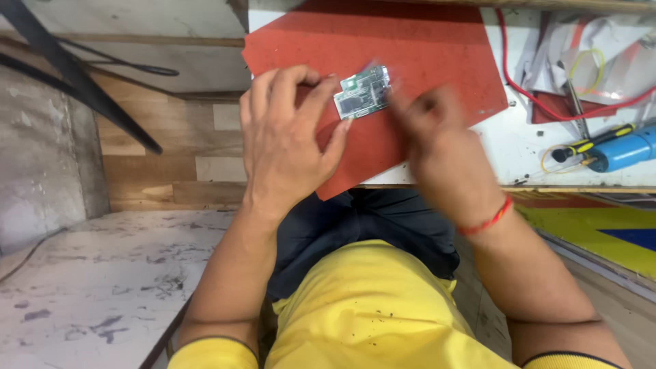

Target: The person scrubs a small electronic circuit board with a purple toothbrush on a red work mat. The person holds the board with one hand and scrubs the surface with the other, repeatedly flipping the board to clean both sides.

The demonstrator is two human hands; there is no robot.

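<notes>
A small green circuit board [362, 92] with metal shields lies over a red mat [424, 48] on the white workbench. My left hand [287, 140] grips the board's left edge between thumb and fingers. My right hand [444, 147] is blurred by motion, its fingertips at the board's right edge; whether it holds a tool there is unclear. A red thread band circles my right wrist.
At the right of the bench [506, 147] lie a red wire [547, 109], a yellow-and-black screwdriver [591, 143], a blue cylinder [625, 150] and crumpled papers [594, 48]. A wooden wall and black rods [75, 75] are at the left, a stained floor below.
</notes>
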